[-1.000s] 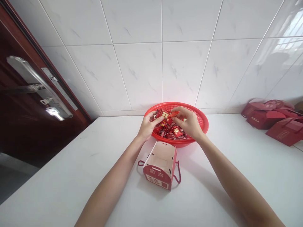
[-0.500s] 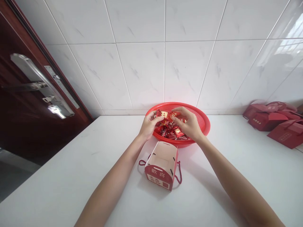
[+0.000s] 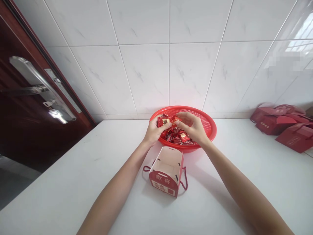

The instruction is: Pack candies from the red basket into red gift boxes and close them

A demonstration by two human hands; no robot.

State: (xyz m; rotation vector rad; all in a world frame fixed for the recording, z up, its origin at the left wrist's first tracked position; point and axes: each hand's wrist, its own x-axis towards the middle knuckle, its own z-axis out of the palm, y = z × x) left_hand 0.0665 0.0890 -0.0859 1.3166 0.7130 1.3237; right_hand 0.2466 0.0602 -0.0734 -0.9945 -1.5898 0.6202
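Over a red plastic basket (image 3: 210, 125), my left hand (image 3: 153, 130) is closed on red-wrapped candies (image 3: 164, 121) with gold print. My right hand (image 3: 194, 129) pinches a red wrapped candy (image 3: 175, 119) between thumb and fingers, right beside the left hand's candies. Beneath both hands, several more wrapped candies (image 3: 183, 137) lie in the basket. In front of the basket stands a small red gift box (image 3: 163, 182) with its top open and a pale, bare inside. Dark red cord handles (image 3: 185, 179) hang at its two sides.
Several red gift boxes (image 3: 274, 124) are grouped at the right by the tiled wall (image 3: 146, 71). A brown door with a metal handle (image 3: 41, 88) stands left of the white table (image 3: 80, 169).
The candies in my left hand have turned and shifted slightly left. My right fingers have moved a little left with their candy. The gift box has stayed in place.
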